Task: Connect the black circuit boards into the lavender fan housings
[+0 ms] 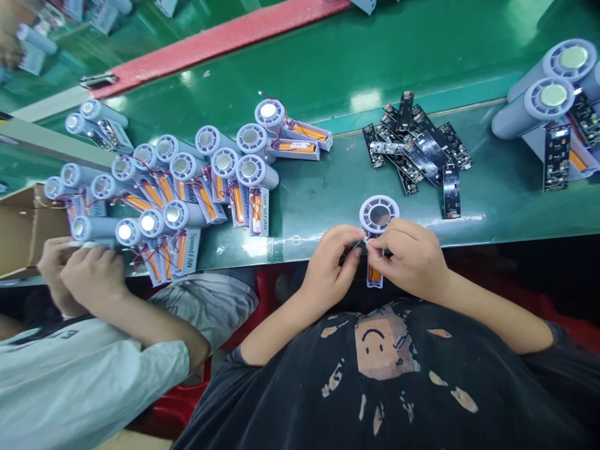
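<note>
A lavender fan unit [379, 214] with a round ribbed head lies at the table's front edge, its handle with an orange battery [374, 274] pointing toward me. Over the handle, just below the round head, my left hand [332, 262] pinches a thin wire or small connector between thumb and fingertips. From the other side my right hand [410, 257] has its fingertips closed at the same small white piece [366, 239], close to the left fingertips. The fingers partly cover the handle, and the exact shape of the small piece is hard to make out.
Black circuit boards [424, 153] lie piled beyond the fan unit. Many similar fan units [225, 162] stand at the left, and more [548, 100] at the far right. A co-worker's hands [94, 272] are at the left edge, near a cardboard box [28, 231]. A red strip [225, 44] crosses behind.
</note>
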`<state>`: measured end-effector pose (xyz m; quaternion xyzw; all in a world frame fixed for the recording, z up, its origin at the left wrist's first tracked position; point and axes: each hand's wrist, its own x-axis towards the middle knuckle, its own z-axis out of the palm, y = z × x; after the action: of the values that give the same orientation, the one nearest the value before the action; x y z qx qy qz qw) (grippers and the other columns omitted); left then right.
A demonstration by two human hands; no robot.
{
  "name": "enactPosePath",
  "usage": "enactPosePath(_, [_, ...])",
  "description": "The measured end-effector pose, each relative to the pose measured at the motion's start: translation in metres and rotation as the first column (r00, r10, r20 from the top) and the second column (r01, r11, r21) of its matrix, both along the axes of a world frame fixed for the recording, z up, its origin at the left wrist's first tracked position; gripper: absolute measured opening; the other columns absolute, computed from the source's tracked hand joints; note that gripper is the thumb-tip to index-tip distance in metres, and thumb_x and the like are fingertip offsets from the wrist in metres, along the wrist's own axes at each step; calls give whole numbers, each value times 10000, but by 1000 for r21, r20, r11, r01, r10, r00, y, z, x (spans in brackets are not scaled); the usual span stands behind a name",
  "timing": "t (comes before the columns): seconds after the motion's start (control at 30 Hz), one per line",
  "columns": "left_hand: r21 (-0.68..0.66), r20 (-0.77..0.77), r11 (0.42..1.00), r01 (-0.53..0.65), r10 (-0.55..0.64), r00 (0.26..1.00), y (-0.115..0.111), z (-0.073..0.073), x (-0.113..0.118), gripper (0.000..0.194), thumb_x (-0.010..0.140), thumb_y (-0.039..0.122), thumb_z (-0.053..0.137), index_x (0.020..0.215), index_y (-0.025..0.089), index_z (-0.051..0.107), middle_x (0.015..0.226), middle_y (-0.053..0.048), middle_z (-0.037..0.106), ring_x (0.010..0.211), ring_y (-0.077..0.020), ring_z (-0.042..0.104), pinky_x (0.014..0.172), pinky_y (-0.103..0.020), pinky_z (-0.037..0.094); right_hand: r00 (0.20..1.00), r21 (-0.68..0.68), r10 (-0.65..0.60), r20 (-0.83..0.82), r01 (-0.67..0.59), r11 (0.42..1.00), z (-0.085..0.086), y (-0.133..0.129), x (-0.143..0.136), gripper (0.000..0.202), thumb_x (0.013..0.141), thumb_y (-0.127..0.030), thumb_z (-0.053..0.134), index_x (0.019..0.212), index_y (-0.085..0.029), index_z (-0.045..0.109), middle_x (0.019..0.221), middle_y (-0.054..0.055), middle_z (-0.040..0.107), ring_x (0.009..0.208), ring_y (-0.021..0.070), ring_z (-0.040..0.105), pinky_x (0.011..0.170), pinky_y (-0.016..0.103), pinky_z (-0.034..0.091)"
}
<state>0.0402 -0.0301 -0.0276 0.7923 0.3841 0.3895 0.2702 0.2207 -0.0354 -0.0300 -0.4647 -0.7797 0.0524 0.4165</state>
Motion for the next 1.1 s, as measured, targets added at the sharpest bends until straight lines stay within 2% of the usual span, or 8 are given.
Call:
enactPosePath(0.17, [41, -26, 999, 3, -2, 1000, 0, 1, -1, 212, 958, 111, 552, 1139, 213, 600, 1109, -62, 692, 1068, -152, 664, 907, -335, 575, 999, -81, 21, -35, -24, 996, 3, 1, 3, 206, 866, -135, 555, 673, -210, 559, 654, -5, 526, 646, 138, 496, 594, 286, 410])
enactPosePath(0.4, [22, -4, 1000, 11, -11, 1000, -1, 1, -1, 199, 961, 119, 561, 1131, 210, 607, 1104, -57, 690, 1062, -143, 664, 916, -319, 565, 997, -104, 49, 53, -44, 994, 8, 0, 5, 225, 878, -146, 558, 659, -200, 560, 630, -12, 510, 615, 128, 470, 580, 283, 382])
enactPosePath(0.6, [11, 8, 999, 33, -33, 999, -1, 5, -2, 207, 935, 82, 588, 1112, 186, 617, 1109, -63, 689, 1067, -129, 666, 936, -290, 555, 989, -154, 135, -62, -143, 978, 7, 4, 13, 239, 952, -220, 561, 718, -204, 606, 699, 7, 605, 682, 144, 547, 626, 295, 443])
enactPosePath(0.73, [-37, 6, 996, 83, -83, 997, -2, 8, -2, 226, 919, 66, 599, 1101, 197, 627, 1102, -55, 698, 1066, -138, 671, 927, -301, 566, 969, -180, 202, -141, -226, 957, 6, 9, 21, 175, 936, -249, 624, 763, -223, 618, 723, -15, 640, 712, 138, 583, 643, 287, 475])
enactPosePath(0.9, [-78, 27, 992, 96, -95, 995, -6, 5, -1, 218, 933, 106, 589, 1120, 206, 639, 1108, -57, 693, 1073, -158, 665, 933, -339, 567, 956, -191, 196, -217, -239, 952, 1, 9, 21, 144, 911, -216, 650, 770, -217, 620, 706, -28, 622, 676, 122, 561, 605, 267, 438])
enactPosePath(1.0, [-187, 115, 975, 118, -98, 988, -8, 1, -1, 265, 961, 231, 596, 1224, 239, 629, 1200, -79, 648, 1134, -193, 631, 973, -381, 549, 961, -235, 143, -238, -200, 951, 2, 10, 23, 101, 890, -223, 677, 801, -210, 630, 736, -29, 612, 668, 114, 530, 615, 263, 412])
enactPosePath(1.1, [-385, 302, 898, 213, -96, 949, -10, -3, -4, 356, 973, 408, 582, 1310, 293, 601, 1293, -86, 566, 1182, -220, 598, 948, -364, 558, 959, -287, 116, -258, -190, 939, 9, 11, 28, 119, 851, -287, 718, 871, -202, 637, 761, -22, 574, 681, 118, 500, 626, 263, 389])
